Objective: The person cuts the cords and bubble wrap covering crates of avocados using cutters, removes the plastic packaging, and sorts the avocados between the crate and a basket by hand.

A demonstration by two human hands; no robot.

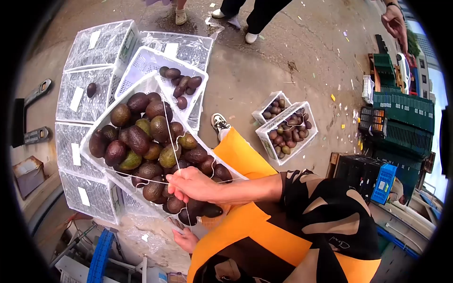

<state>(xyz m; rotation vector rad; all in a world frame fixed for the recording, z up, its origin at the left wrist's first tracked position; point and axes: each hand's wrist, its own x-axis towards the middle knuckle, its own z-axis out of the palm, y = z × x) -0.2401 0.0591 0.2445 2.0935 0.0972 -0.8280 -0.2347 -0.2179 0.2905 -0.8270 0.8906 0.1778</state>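
A white crate (97,162) heaped with dark and green avocados (138,139) stands in front of me. White string (168,125) crosses over the avocados and meets near my right hand (194,184). My right hand is closed in a pinch on that string, just above the fruit. At the crate's near lower edge is my left hand (187,239), partly hidden by the crate and my apron. The string runs down to its curled fingers, which seem closed on it. A purple-white crate (130,73) holding several avocados (180,84) sits behind the full crate.
Wrapped white crates (89,49) with paper labels line the left; one loose avocado (91,89) lies on top. Two smaller avocado crates (269,151) stand on the ground. Another person's legs (262,16) are at the top, a person's hand (395,22) upper right. Green crates (401,111) are stacked right.
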